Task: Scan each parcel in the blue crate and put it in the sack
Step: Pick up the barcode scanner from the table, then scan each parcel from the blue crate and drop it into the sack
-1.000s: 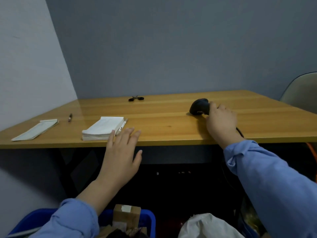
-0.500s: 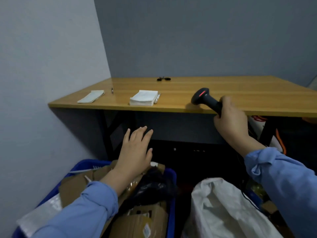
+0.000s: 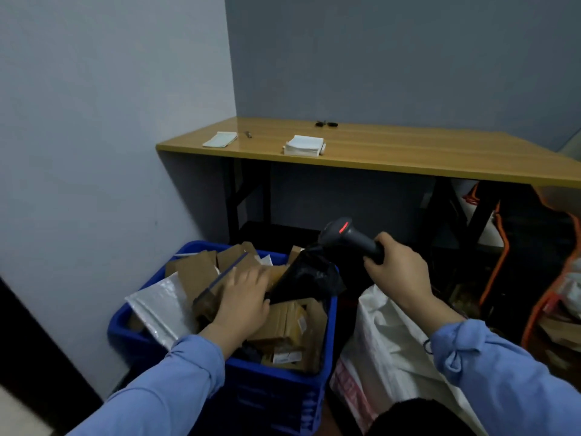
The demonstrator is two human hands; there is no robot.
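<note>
The blue crate [image 3: 267, 398] stands on the floor at the lower left, heaped with several parcels: brown cardboard boxes [image 3: 195, 272], a silver bubble mailer [image 3: 163, 306] and a black plastic bag parcel [image 3: 308, 275]. My left hand [image 3: 243, 297] lies on the pile with fingers stretched over a brown cardboard parcel beside the black bag. My right hand [image 3: 397, 272] grips the handle of a black barcode scanner [image 3: 345, 232], whose red light glows above the crate's far right corner. The white sack [image 3: 386, 357] stands open right of the crate, under my right forearm.
A wooden table [image 3: 408, 152] stands behind, carrying a stack of white sheets [image 3: 304, 144], a notepad [image 3: 220, 140], a pen [image 3: 248, 134] and scissors [image 3: 326, 124]. An orange-framed cart [image 3: 500, 262] with bags stands at the right. A wall runs close along the left.
My right hand took the scanner off the table and brought it down over the crate. My left hand dropped from the table edge onto the parcels. The view tilted down.
</note>
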